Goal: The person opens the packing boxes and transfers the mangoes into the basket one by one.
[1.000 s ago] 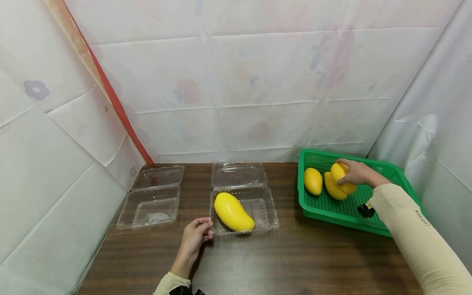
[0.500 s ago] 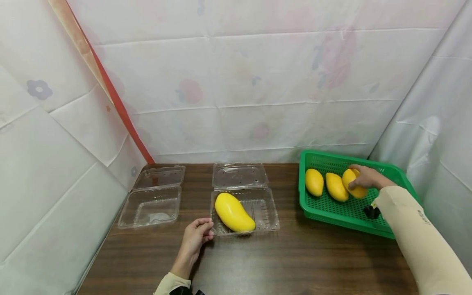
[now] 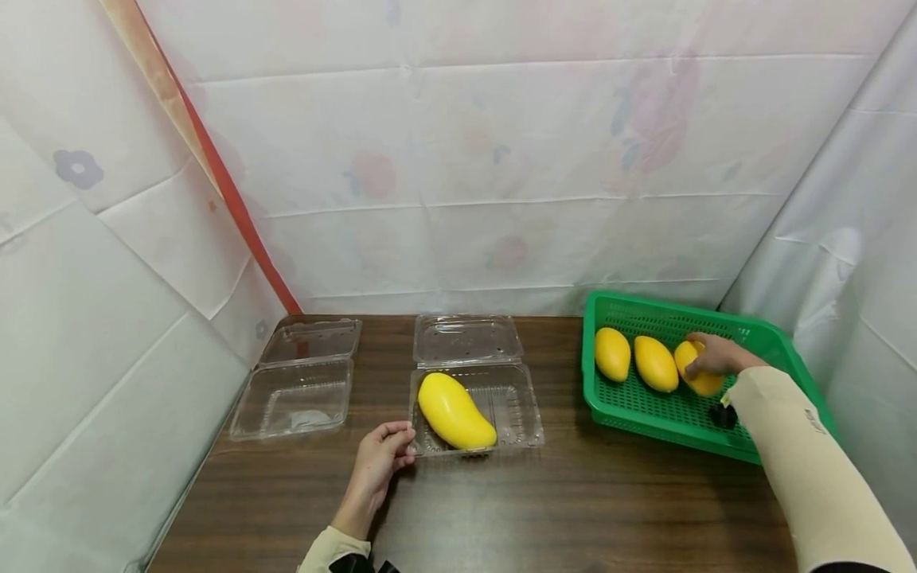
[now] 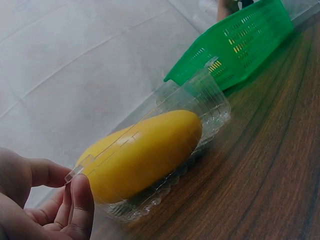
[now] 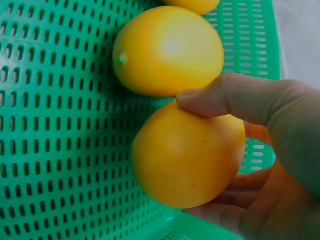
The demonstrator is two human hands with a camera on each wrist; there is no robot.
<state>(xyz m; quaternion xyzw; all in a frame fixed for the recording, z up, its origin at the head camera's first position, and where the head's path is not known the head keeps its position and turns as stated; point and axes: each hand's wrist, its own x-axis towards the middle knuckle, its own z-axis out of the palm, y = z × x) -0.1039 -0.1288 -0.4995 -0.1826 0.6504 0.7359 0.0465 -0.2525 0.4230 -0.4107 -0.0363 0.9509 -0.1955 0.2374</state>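
Note:
My left hand (image 3: 383,461) pinches the near left corner of an open clear plastic clamshell box (image 3: 516,406), thumb and finger on its rim tab in the left wrist view. Inside that box lies one large yellow mango (image 3: 455,412), set diagonally. Over on the right, my right hand (image 3: 719,356) grips a smaller mango (image 5: 185,155) inside the green basket (image 3: 645,426). Its thumb lies across the top and the other fingers curl behind the fruit. Two more mangoes rest to the left of it, a middle one (image 3: 655,364) and a left one (image 3: 612,355).
A second clear clamshell box (image 3: 290,402) stands open at the left of the brown wooden table (image 3: 559,509). White patterned sheets (image 3: 430,159) hang behind and on both sides, close to the basket's back.
In the basket, my right hand has moved rightward and down with its mango, away from the middle mango it overlapped before. My left hand stays on the box corner.

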